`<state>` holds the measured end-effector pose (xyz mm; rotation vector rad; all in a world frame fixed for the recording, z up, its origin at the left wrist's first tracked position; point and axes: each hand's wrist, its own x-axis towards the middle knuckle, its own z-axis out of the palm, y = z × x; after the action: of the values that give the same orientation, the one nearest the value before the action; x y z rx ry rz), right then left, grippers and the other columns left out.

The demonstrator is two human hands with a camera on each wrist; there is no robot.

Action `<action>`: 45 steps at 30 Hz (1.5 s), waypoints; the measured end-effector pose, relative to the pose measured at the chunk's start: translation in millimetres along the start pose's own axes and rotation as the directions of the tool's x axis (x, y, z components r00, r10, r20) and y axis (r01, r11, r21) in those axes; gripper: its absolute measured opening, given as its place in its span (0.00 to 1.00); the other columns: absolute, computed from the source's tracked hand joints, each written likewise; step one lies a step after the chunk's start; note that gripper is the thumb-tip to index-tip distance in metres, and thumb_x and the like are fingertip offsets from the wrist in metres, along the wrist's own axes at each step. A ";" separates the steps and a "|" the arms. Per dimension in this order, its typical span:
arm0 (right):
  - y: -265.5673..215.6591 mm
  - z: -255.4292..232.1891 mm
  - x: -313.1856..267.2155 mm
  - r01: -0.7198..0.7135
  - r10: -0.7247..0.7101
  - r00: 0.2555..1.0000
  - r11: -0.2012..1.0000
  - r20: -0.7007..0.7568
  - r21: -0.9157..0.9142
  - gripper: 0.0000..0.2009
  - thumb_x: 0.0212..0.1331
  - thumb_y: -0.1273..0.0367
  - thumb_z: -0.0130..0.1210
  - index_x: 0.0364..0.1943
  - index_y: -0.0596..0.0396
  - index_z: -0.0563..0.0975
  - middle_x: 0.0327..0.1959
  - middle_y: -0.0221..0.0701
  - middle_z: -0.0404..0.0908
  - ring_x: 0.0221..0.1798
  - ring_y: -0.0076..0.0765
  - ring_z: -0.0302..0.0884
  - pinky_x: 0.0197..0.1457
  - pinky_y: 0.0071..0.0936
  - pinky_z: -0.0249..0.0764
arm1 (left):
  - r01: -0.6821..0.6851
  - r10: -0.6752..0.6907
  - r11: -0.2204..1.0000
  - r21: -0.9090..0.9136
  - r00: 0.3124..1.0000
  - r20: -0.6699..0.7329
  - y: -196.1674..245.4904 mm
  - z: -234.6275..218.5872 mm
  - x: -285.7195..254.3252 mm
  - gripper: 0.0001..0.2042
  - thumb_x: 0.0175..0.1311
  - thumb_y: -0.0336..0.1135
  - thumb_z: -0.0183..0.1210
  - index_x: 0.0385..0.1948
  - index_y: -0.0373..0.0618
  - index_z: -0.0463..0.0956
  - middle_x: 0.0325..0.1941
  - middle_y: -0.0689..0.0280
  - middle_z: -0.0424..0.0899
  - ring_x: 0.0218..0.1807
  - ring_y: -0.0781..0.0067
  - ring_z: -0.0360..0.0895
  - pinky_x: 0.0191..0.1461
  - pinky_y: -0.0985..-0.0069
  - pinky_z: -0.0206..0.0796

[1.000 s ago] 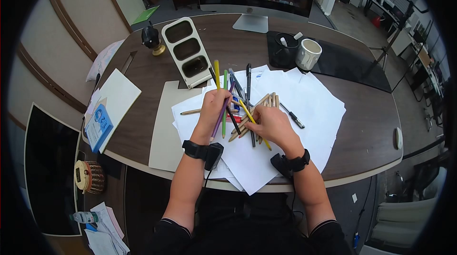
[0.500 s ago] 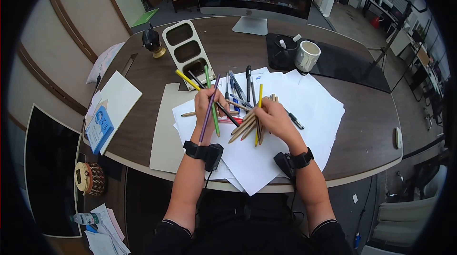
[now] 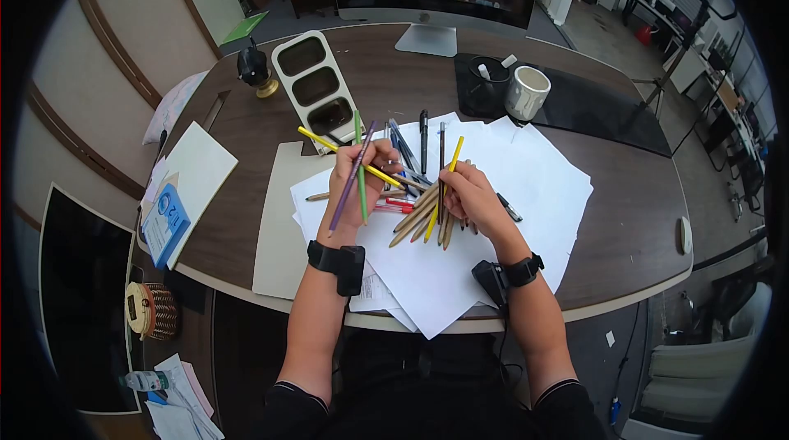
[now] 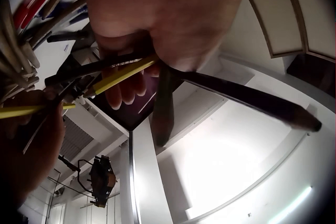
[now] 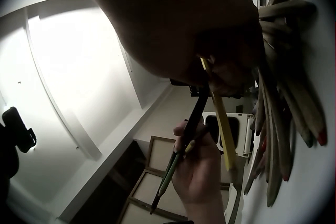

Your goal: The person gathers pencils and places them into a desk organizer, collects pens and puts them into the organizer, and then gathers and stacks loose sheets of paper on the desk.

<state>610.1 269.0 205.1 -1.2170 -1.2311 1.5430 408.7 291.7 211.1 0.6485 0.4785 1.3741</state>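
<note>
The counter (image 3: 612, 226) bears paper (image 3: 534, 169) and a three-compartment tray (image 3: 308, 69). Hands noted apart, above the paper: left hand (image 3: 376, 191) clamped on a purple pencil (image 3: 352, 179), green pencil (image 3: 363, 202) and others; right hand (image 3: 477, 198) pinching a yellow pencil (image 3: 454, 154) and dark pencil (image 3: 442, 144). Wooden pencils (image 3: 417, 218) lie heaped between.

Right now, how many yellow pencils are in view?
2. One yellow pencil is in the left hand, another yellow pencil in the right hand. More could be hidden among the wood-coloured pencils.
</note>
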 end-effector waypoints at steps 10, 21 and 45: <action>-6.3 4.3 -5.9 0.196 -0.197 0.980 0.980 0.030 0.018 0.12 0.71 0.62 0.43 0.37 0.57 0.69 0.20 0.31 0.78 0.12 0.21 0.71 0.12 0.15 0.63 | 0.220 -0.243 0.962 0.161 0.960 0.140 -7.3 -7.7 -2.0 0.08 0.73 0.35 0.42 0.44 0.41 0.65 0.28 0.66 0.71 0.33 0.70 0.77 0.42 0.70 0.75; -3.1 14.0 -6.7 0.193 -0.179 0.977 0.974 0.115 -0.116 0.09 0.68 0.66 0.51 0.41 0.60 0.73 0.26 0.27 0.82 0.15 0.16 0.72 0.13 0.14 0.62 | 0.255 -0.293 0.930 0.264 0.949 0.119 -30.1 5.9 -11.3 0.12 0.76 0.38 0.43 0.52 0.44 0.67 0.38 0.69 0.73 0.35 0.81 0.69 0.40 0.81 0.65; 5.8 24.2 -2.9 0.168 -0.168 0.986 0.986 -0.004 -0.018 0.18 0.67 0.58 0.52 0.48 0.60 0.71 0.41 0.33 0.74 0.40 0.23 0.73 0.44 0.21 0.73 | -0.189 0.199 0.978 0.089 0.973 -0.118 -14.8 -2.1 -4.5 0.10 0.75 0.41 0.44 0.40 0.45 0.67 0.41 0.63 0.77 0.46 0.73 0.76 0.55 0.66 0.70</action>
<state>587.0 260.0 201.5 -1.0977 -1.3110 1.4072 417.6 286.5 199.4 0.6873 0.5836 1.5950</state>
